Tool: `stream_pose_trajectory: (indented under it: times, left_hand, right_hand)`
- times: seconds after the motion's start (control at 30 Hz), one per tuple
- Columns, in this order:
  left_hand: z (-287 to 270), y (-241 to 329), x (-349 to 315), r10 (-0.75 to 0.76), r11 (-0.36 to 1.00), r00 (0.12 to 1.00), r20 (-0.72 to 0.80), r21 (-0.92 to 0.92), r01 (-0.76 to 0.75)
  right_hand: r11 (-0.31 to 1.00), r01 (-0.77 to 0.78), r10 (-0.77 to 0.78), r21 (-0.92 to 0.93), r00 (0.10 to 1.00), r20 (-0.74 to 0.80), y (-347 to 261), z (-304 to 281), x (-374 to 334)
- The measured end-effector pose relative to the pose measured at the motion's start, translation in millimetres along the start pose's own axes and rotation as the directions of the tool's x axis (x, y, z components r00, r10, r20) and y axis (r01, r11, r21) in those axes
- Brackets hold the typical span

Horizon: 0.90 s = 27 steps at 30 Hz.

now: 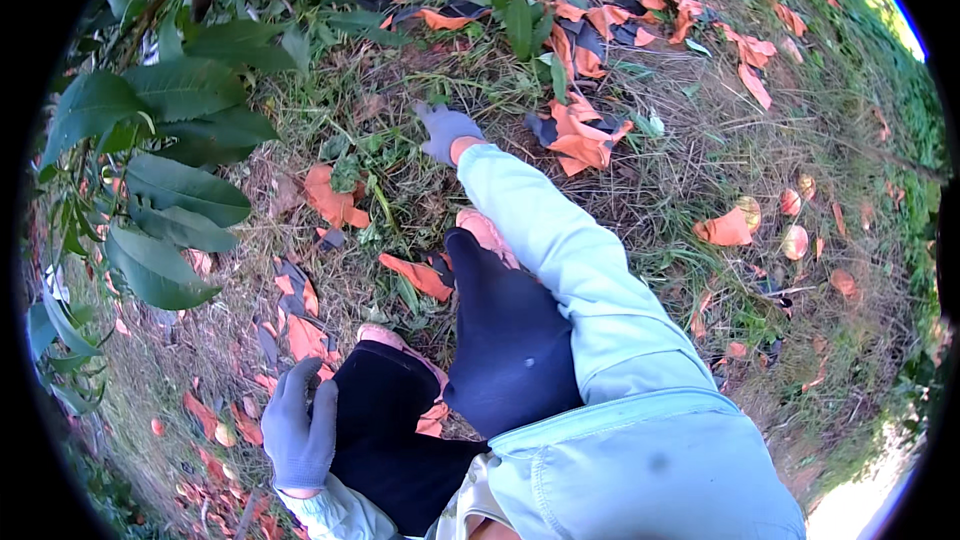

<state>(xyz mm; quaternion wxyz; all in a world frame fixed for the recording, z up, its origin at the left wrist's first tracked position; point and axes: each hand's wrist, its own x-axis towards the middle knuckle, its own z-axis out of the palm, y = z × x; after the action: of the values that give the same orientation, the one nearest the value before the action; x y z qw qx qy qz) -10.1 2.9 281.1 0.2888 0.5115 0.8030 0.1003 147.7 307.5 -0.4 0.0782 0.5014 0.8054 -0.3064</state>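
Observation:
My right hand (447, 132), in a grey-blue glove, reaches out low over the grass and weeds (400, 175) ahead of my feet. Its fingers look slightly spread, and nothing shows in them. A crumpled orange and black paper piece (580, 135) lies to the right of this hand. My left hand (300, 430), gloved in grey, hangs beside my left knee with the fingers stretched and the thumb apart, holding nothing. Below it and around it are strips of orange paper (308, 338). Another orange scrap (415, 276) rests between my pink shoes (487, 237).
A leafy branch (180, 190) hangs close at the upper left. Several fallen apples (795, 242) lie in dry grass at the right, near an orange paper scrap (724, 228). More torn paper (690, 5) is strewn at the far side. Small fruits (225, 435) lie at the lower left.

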Motion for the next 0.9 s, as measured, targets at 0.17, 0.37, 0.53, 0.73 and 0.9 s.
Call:
stream_pose_trajectory:
  times: [0.17,0.37,0.53,0.73,0.9]
  left_hand:
    - [6.5,-1.9,-6.9,0.025,0.999,1.0,-0.001,-0.032,-0.025]
    - [10.0,-2.3,-15.8,-0.057,0.998,0.997,0.05,-0.01,0.057]
    - [14.9,-1.3,-12.7,0.015,1.0,1.0,0.027,0.014,-0.016]
    - [19.5,-2.0,-10.3,0.017,0.998,0.999,0.047,0.054,-0.02]
    - [22.4,-5.4,-11.5,0.005,1.0,0.999,0.047,-0.018,-0.004]
  right_hand:
    - [0.964,-0.03,0.108,0.263,0.952,-0.287,50.3,28.5,-22.2]
    - [0.926,0.023,0.2,0.376,0.816,-0.543,94.5,0.5,-162.7]
    - [0.785,-0.543,0.617,0.299,0.637,-0.462,158.7,-13.7,-247.6]
    - [0.807,-0.473,0.588,0.355,0.583,-0.56,212.6,-18.5,-238.4]
    - [0.764,-0.535,0.638,0.36,0.709,-0.3,216.1,-12.6,-207.1]
